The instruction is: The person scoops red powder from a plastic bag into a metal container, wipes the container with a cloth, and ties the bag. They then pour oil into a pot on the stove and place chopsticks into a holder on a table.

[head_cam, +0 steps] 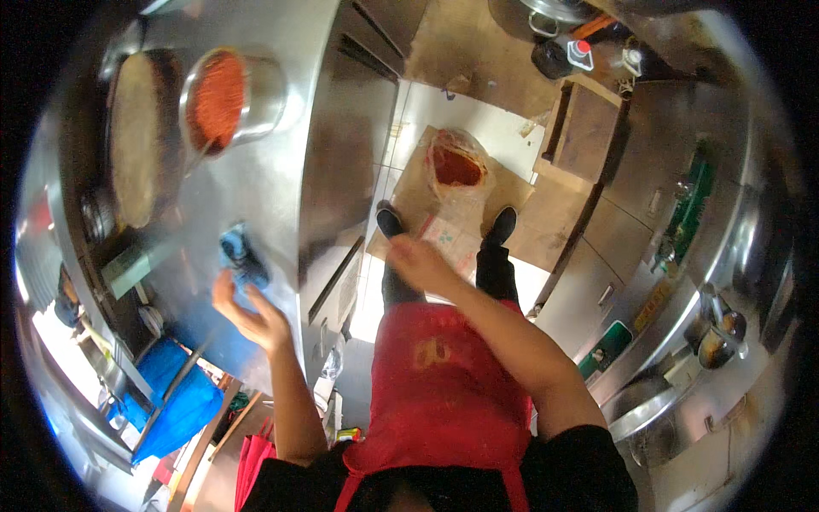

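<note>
My left hand (253, 317) is over the stainless steel counter (262, 185), its thumb and fingers apart. Beyond its fingertips lies a crumpled blue cloth (244, 253) with a dark patch; whether the fingertips touch it is unclear. My right hand (419, 262), blurred, hangs in front of the red apron (441, 384) with its fingers curled; I cannot see anything in it. Farther along the counter, a metal pot (262, 102) holds an orange-red, grainy-looking food, with a utensil handle sticking out. An oval vessel with pale contents (135, 141) stands left of the pot.
On floor cardboard (409, 185) between my feet sits an open clear plastic bag (459, 169) with dark red contents. Steel cabinets (614, 256) line the right. A large lidded pot (556, 13) and a red-capped container (580, 54) stand ahead. Blue sheeting (182, 403) hangs lower left.
</note>
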### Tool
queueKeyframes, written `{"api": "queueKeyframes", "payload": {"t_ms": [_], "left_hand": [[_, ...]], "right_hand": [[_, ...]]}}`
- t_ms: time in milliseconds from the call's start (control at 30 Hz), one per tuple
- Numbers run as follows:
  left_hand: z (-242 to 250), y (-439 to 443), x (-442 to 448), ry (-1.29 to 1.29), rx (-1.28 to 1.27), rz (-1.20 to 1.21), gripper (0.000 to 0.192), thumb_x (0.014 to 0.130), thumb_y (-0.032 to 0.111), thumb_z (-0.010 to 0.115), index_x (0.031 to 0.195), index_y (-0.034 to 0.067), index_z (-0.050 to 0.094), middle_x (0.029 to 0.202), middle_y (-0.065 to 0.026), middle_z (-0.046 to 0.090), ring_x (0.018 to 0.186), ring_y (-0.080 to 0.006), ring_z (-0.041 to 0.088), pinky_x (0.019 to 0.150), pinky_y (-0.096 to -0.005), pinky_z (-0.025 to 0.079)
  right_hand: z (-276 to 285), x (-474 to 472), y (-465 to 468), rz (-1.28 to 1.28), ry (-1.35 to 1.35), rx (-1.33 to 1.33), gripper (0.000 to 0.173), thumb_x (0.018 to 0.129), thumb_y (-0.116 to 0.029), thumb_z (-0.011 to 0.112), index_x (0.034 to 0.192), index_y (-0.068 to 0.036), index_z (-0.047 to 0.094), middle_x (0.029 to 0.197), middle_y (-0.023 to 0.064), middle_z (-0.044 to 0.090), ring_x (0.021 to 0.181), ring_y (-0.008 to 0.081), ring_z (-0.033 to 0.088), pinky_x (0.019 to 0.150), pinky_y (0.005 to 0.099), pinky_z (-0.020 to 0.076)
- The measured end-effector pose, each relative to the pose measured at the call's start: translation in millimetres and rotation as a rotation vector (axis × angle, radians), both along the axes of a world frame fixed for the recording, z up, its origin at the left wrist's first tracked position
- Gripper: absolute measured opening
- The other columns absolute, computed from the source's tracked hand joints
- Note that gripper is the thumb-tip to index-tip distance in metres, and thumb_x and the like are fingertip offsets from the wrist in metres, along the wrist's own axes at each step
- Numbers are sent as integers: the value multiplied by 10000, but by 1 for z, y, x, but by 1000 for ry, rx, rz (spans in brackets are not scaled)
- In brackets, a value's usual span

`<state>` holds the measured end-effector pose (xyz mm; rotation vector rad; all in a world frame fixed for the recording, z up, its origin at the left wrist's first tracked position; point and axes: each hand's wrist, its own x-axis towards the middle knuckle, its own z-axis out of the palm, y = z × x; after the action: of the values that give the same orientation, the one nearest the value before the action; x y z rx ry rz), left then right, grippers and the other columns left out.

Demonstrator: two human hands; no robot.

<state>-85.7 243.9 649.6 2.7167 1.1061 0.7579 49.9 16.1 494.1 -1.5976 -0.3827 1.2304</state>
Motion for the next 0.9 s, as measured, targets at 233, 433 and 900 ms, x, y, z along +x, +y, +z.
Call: {"api": "queueKeyframes", "payload": {"t_ms": [233,433,900], "left_hand": [[-240,-165,85,376,-984,-431,345,935,64,669,1275,11,651,1284,-215,648,1239,-406,590,1090,-478,452],[-470,-178,124,569,-699,-544,381,933,109,675,1305,34,636,1357,-213,594,1262,-419,540,1064,-499,457],[-587,-153,183,931,-649,51,348,973,276,626,1250,70,579,1131,-186,617,1106,-395,617,870,-527,533]], "right_hand": [[-274,59,-155,190,-492,-560,305,1009,-206,558,1136,49,668,1167,281,672,1084,444,653,943,518,532],[-404,97,-140,281,-807,-462,400,1008,-198,566,1320,51,576,1309,289,621,1163,469,611,947,541,531],[-429,145,-104,-18,-743,-591,217,959,-167,668,1118,-19,655,1078,220,624,999,432,637,873,501,527]]}}
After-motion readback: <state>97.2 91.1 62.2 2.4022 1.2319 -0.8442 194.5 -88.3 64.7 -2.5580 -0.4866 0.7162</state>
